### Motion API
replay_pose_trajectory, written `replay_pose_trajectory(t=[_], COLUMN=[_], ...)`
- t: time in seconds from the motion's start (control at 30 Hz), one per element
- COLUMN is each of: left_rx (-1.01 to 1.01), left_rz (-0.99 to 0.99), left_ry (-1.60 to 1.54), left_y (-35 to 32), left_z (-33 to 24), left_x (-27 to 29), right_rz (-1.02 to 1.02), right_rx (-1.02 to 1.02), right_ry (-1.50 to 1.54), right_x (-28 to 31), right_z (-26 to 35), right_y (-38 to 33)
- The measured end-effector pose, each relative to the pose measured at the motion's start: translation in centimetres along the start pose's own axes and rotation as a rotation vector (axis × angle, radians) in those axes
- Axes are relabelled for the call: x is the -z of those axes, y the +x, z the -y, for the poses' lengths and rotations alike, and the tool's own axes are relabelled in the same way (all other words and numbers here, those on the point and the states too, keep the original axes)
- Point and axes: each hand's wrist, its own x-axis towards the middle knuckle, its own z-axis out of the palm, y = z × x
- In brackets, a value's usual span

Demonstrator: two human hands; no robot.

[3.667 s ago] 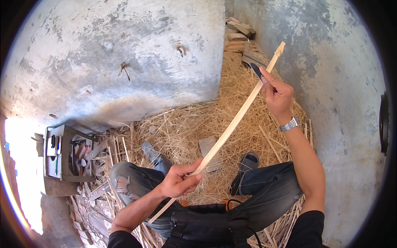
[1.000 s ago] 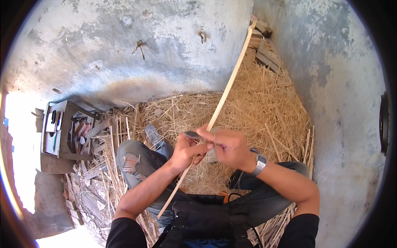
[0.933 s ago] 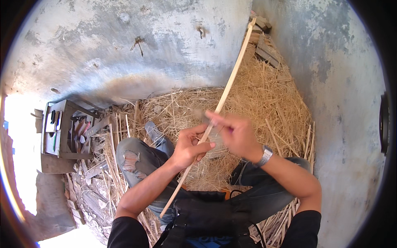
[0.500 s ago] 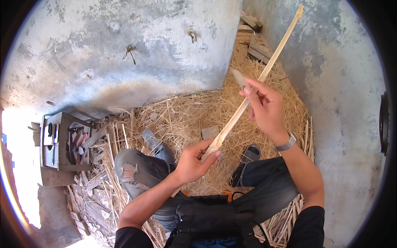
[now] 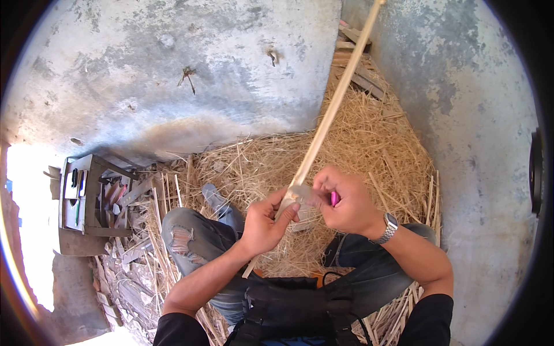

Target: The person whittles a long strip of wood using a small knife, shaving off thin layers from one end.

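My left hand [image 5: 264, 226] is closed round a long pale bamboo strip [image 5: 333, 106], gripping it near a knobbly joint, the thumb lying along it. From that grip the strip slants up and away to the top of the view; a short end sticks out below the wrist. Beside the left fingers, my right hand [image 5: 351, 203] is curled round a knife with a pink handle [image 5: 334, 198]. Its blade is blurred and lies at the joint, touching or very close to it. Most of the handle is hidden by the fingers.
Shavings [image 5: 381, 150] cover the floor between my legs. A small wooden stand [image 5: 86, 230] holding pens is at the left. Grey walls [image 5: 231, 52] rise ahead and at the right. Wood pieces [image 5: 363, 81] lie in the far corner, and split strips [image 5: 398, 305] by my right thigh.
My right hand has come down the strip with the knife, from well above the left hand to right beside it. The strip's far end has swung left and upward.
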Motion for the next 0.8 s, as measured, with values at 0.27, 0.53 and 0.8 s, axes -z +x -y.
replay_pose_trajectory(t=[0.27,0.53,0.8], left_rx=[0.229,0.185,0.240], left_rz=[0.087,0.065,0.089], left_ry=[-0.159,-0.180,-0.291], left_y=[0.1,0.3,0.0], left_z=[-2.3,-2.7,-2.8], left_x=[0.3,-0.9,0.1], right_rz=[-0.326,-0.151,-0.223], right_rx=[0.184,0.248,0.214], right_ry=[-0.206,-0.352,-0.046], right_x=[1.9,-0.9,-4.1], right_z=[-2.0,-2.1,-2.5], right_y=[1.5,0.5,-0.2])
